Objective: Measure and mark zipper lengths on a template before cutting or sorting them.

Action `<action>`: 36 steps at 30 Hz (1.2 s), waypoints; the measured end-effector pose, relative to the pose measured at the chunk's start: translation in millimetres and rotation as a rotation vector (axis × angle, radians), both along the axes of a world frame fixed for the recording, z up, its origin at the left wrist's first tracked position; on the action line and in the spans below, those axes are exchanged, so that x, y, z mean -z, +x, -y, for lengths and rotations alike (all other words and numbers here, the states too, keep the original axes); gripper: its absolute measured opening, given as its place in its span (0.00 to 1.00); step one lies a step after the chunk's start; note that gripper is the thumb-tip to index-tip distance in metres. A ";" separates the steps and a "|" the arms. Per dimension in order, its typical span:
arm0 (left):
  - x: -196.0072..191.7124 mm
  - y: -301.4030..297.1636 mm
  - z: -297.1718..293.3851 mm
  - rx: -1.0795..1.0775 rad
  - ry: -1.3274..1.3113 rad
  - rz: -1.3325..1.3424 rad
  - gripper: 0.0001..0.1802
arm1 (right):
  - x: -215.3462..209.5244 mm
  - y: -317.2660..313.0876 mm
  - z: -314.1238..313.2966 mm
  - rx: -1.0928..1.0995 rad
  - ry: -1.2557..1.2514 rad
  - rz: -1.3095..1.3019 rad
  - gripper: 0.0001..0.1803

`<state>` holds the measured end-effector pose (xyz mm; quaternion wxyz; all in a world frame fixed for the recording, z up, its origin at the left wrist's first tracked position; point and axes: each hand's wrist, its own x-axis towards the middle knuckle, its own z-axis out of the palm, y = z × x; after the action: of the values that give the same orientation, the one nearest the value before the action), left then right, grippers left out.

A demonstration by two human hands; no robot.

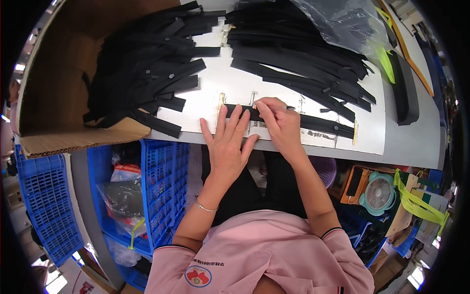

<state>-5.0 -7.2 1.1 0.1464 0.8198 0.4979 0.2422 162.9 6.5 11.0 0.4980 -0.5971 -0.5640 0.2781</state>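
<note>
On the white sheet (289, 90) covering the worktop (411, 137), near its front edge, lies a black strap (318, 123), and both hands meet over its left end. The left hand (227, 142) is spread flat, fingers apart and extended, its fingertips pressing down on the strap's left end while the palm rests on the sheet's near edge. The right hand (279, 120), just beside the left and touching it, is curled closed around a thin pen (289, 107) whose tip pokes out to the right; its knuckles sit on the strap. The strap's long axis runs left to right along the sheet's front edge, its far end pointing right and dipping slightly toward the person. Behind the strap, at the sheet's back, a pile of black straps (298, 59) is stacked; another heap of straps (147, 68) spills from a cardboard box (54, 98) left of the sheet.
</note>
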 end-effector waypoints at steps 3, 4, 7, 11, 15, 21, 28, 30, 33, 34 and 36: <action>2.0 -2.1 1.0 -0.008 0.012 0.000 0.32 | 2.2 -4.7 -0.3 -0.001 0.031 0.052 0.10; 2.7 -2.3 0.6 -0.004 0.031 0.001 0.33 | 2.9 -5.7 -0.7 -0.007 0.028 0.056 0.10; 3.0 -2.7 0.2 -0.002 0.051 0.002 0.33 | 5.9 -6.9 -1.5 0.008 0.012 0.027 0.10; 4.0 -1.4 0.5 -0.008 0.032 0.006 0.35 | 3.7 -7.6 -1.6 0.008 0.034 0.075 0.10; 5.1 -1.0 0.9 -0.006 0.039 -0.005 0.36 | 3.1 -9.4 -1.8 0.043 0.038 0.142 0.09; 5.1 -1.2 0.5 -0.013 0.070 -0.026 0.36 | 5.8 -1.1 1.8 -0.065 0.029 0.055 0.10; 4.3 0.8 0.3 -0.010 0.045 -0.025 0.34 | 7.5 -1.5 1.9 -0.071 0.053 0.085 0.10; 5.2 1.5 -0.1 -0.003 0.047 -0.028 0.35 | 4.6 -2.4 1.5 -0.063 0.083 0.129 0.10; 4.4 1.1 -0.4 -0.002 0.055 -0.038 0.34 | 3.9 1.6 1.4 -0.125 0.065 0.123 0.10; 4.1 0.6 -0.1 -0.008 0.050 -0.033 0.34 | 0.7 2.7 3.4 -0.151 0.044 0.078 0.09; 5.5 0.3 -0.1 -0.012 0.041 -0.030 0.34 | -8.1 10.0 10.8 -0.094 0.043 -0.006 0.09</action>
<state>-4.7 -7.1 -4.5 0.1209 0.8231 0.4998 0.2409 172.9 -4.2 19.1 0.4988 -0.5581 -0.5961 0.2907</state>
